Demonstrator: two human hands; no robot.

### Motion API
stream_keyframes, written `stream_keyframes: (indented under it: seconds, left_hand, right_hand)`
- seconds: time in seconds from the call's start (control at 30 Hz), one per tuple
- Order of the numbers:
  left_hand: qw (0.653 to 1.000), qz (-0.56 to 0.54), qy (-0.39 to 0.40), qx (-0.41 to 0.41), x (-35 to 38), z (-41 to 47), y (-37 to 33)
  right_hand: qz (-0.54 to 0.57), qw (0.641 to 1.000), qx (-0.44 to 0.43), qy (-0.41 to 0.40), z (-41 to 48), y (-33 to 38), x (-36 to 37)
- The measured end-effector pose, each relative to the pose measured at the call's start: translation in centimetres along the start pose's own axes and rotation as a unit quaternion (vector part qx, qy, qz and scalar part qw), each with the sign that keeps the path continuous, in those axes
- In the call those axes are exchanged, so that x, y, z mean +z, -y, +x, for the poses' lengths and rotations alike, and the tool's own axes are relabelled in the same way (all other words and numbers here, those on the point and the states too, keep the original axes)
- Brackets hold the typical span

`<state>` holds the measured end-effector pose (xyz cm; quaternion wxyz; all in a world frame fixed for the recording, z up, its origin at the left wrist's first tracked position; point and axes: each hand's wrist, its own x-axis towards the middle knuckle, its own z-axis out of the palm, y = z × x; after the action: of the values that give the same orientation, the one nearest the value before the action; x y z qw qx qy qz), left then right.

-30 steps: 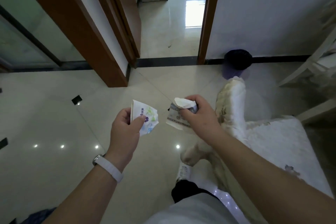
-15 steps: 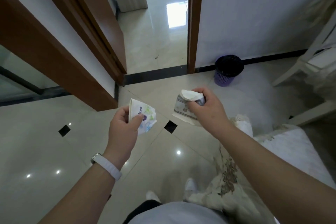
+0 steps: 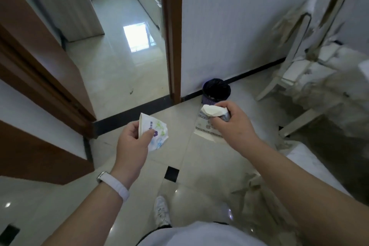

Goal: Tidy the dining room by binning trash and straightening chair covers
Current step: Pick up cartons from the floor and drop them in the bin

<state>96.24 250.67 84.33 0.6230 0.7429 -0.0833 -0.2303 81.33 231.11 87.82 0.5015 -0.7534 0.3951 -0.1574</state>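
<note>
My left hand [image 3: 132,142] pinches a crumpled white wrapper with green and purple print [image 3: 154,133] at chest height. My right hand [image 3: 232,126] grips a wad of white tissue [image 3: 212,110] together with a printed plastic wrapper [image 3: 205,126] that hangs below the fingers. A small purple bin with a black liner [image 3: 216,91] stands on the floor against the white wall, just beyond my right hand. A chair with a rumpled cream cover [image 3: 319,56] stands at the right by the wall.
A brown door frame [image 3: 171,32] rises left of the bin, with an open doorway to a tiled corridor beyond. A second brown door jamb [image 3: 40,62] is at the left. Another covered chair seat [image 3: 311,170] lies under my right forearm. My shoe [image 3: 161,211] is on the glossy tiles.
I have walked toward the wall: the bin is now much nearer, right beyond my right hand. Both hands keep holding their trash as before.
</note>
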Motion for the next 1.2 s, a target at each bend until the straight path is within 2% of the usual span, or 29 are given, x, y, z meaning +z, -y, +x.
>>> stream_keyframes:
  seconds: [0.2,0.47,0.63,0.8,1.1,1.2]
  left_hand:
    - [0.996,-0.025,0.080,0.017,1.0,8.1,-3.7]
    - [0.983,0.003,0.182,0.006,6.8,14.6,-5.1]
    - [0.981,0.030,0.192,0.007,11.7,19.2,-6.0]
    - [0.985,0.068,0.160,0.002,17.1,25.2,-7.5]
    - [0.976,0.126,0.169,0.044,29.5,32.4,-12.3]
    - [0.976,0.126,0.177,0.034,32.3,33.9,-13.1]
  right_hand:
    - [0.023,0.997,-0.008,-0.072,3.8,3.2,2.9]
    - [0.060,0.983,0.078,-0.156,8.2,2.1,0.1]
    - [0.093,0.975,0.103,-0.174,13.8,-0.8,-1.2]
    - [0.119,0.970,0.126,-0.170,22.1,-2.7,-3.3]
    - [0.110,0.968,0.136,-0.178,34.5,-4.8,-12.3]
    - [0.115,0.965,0.137,-0.191,36.9,-5.1,-14.3]
